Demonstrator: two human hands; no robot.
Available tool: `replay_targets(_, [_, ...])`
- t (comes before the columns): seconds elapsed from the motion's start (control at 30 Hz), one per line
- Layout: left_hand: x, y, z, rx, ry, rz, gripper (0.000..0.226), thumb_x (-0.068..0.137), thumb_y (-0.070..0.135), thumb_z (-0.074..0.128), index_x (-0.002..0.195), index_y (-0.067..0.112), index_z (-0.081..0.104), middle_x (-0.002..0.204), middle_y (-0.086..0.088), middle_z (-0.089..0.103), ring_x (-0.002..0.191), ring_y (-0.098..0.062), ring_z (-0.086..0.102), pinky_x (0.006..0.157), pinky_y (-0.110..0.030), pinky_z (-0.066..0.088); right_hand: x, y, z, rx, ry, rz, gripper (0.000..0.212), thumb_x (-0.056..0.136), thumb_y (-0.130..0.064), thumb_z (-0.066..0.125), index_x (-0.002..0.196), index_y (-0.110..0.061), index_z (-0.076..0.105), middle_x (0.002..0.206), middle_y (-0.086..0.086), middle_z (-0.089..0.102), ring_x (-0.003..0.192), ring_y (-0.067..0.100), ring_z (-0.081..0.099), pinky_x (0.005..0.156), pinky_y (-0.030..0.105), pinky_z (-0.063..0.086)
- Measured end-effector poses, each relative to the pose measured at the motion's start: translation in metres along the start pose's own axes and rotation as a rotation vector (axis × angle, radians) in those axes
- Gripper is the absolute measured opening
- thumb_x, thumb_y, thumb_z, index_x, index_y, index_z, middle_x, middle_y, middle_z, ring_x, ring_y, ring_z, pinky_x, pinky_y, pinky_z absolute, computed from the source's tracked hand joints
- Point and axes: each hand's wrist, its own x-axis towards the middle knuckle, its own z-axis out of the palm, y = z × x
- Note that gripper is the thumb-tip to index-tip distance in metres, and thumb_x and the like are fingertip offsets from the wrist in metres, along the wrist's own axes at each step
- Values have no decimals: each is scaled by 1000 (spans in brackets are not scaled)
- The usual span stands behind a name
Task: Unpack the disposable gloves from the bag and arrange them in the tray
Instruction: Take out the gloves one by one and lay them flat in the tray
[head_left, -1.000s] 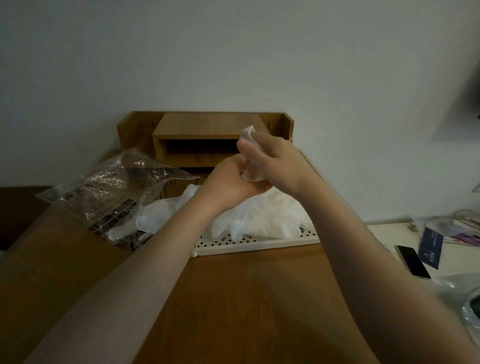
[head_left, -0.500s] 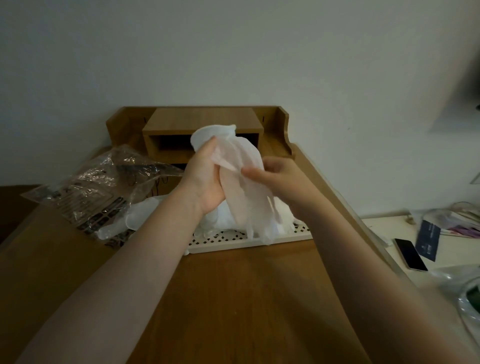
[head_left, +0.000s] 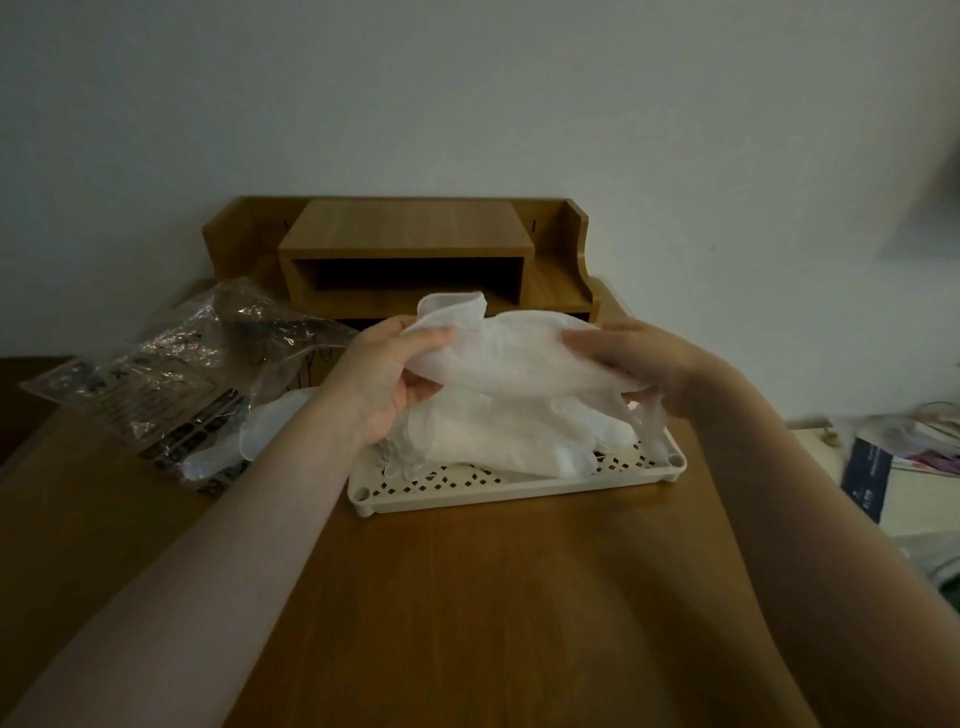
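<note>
We reach both bare forearms forward and inward, our left hand (head_left: 387, 384) palm-up with thumb over and fingers curled under the cuff end of a glove (head_left: 511, 358), our right hand (head_left: 636, 364) knuckles-up, pinching its other end between thumb and curled fingers.

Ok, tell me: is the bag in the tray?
No, the bag lies on the desk, left of the tray.

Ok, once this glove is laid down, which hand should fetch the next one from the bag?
Left, probably. The left hand is nearer the bag and the loose gloves spilling from it; the right hand is at the tray's far end.
</note>
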Motion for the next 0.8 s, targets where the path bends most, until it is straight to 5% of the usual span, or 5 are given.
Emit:
replay_targets(0.2, [-5, -11, -9, 511, 160, 72, 24, 91, 27, 57, 84, 6, 66, 97, -15, 62, 92, -27, 60, 85, -45, 50, 33, -7, -9, -425, 29, 26, 23, 97, -30, 50, 106, -14, 63, 95, 2, 66, 86, 20, 65, 71, 28, 54])
replay_targets(0.43, [7, -26, -14, 988, 186, 189, 47, 100, 30, 39, 60, 7, 47, 50, -4, 38, 41, -11, 44, 44, -21, 34, 76, 9, -9, -858, 191, 33, 16, 91, -26, 59, 88, -10, 63, 74, 0, 56, 72, 17, 55, 72, 27, 45])
replay_targets(0.57, [13, -30, -11, 1433, 306, 209, 46, 100, 41, 32, 78, 8, 54, 65, -4, 49, 54, -17, 47, 49, -27, 36, 81, 21, 0, -956, 463, -14, 29, 93, -36, 55, 102, -9, 63, 96, 6, 60, 93, 26, 58, 81, 36, 48])
replay_targets(0.67, [5, -27, -4, 1463, 401, 595, 25, 98, 35, 42, 104, 11, 50, 95, -4, 52, 81, -14, 49, 64, -24, 38, 69, 25, 16, -1070, 601, -260, 45, 94, -44, 48, 129, -16, 49, 136, 9, 45, 130, 32, 38, 112, 46, 26])
replay_targets(0.8, [4, -33, 28, 1615, 11, 817, 40, 101, 24, 34, 139, 14, 38, 142, -4, 41, 131, -17, 35, 110, -32, 22, 54, 34, 54, -1107, 252, -458, 65, 95, -47, 43, 149, -19, 21, 157, 1, 20, 146, 19, 7, 118, 43, -3])
